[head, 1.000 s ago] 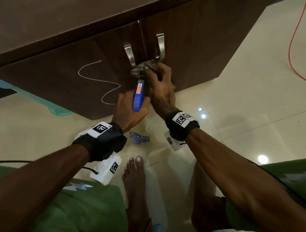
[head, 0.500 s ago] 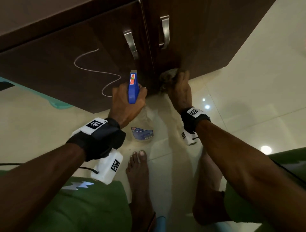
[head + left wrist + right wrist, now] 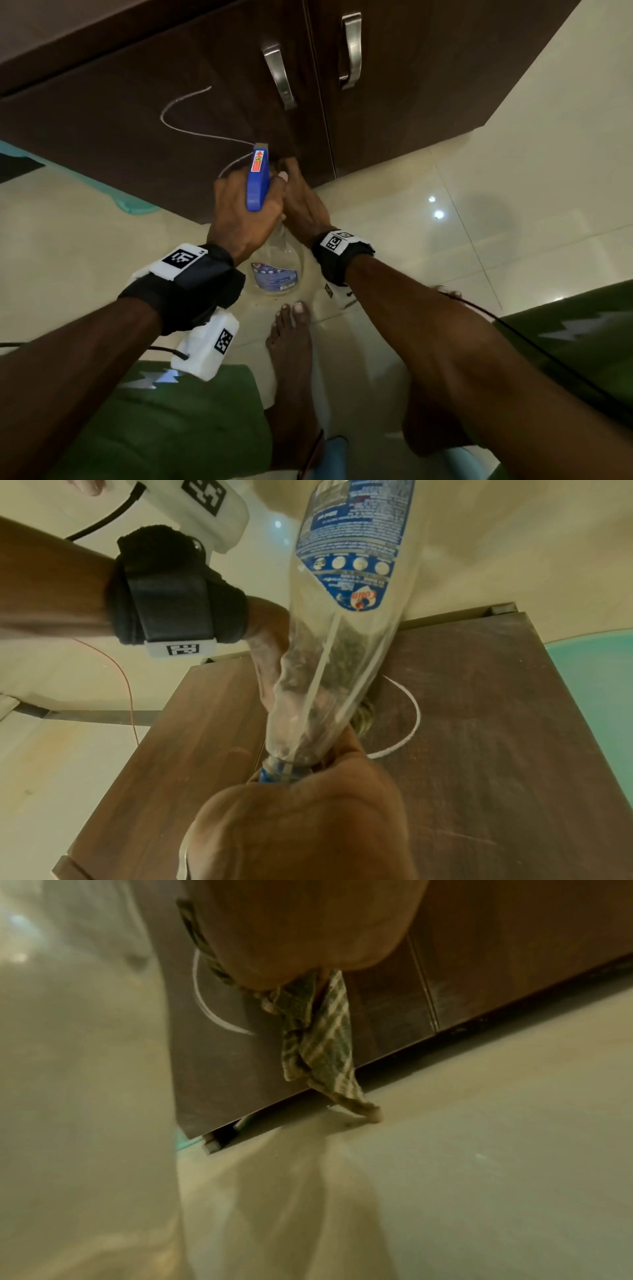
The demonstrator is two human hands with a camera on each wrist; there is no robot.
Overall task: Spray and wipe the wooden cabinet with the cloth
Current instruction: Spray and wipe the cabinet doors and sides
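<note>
I saw the pale tiled floor (image 3: 513, 212) fill most of the head view, with the dark wooden cabinet (image 3: 137, 102) standing on it on short feet. Its two doors met at a vertical seam, each with a brushed metal handle (image 3: 279, 77) beside that seam. A white chalk squiggle (image 3: 185, 126) ran across the left door, its lower loop ending near the hands.

My left hand (image 3: 239, 212) was wrapped around the neck of the clear spray bottle (image 3: 277, 267), thumb up beside the blue trigger head (image 3: 257, 178), whose nozzle faced the left door just beside the squiggle. The bottle body hung below the hand, above the floor, blue label outward.

My right hand (image 3: 305, 205) sat low against the left door, just beside the spray bottle and left of the seam. It held the checked cloth (image 3: 318, 1031) bunched under the palm, pressed to the wood; from the right wrist view a loose tail of cloth hung down past the door's bottom edge and its tip touched the floor. I could not tell how the fingers lay.

A bare foot (image 3: 291, 342) rested on the tiles below the bottle.
</note>
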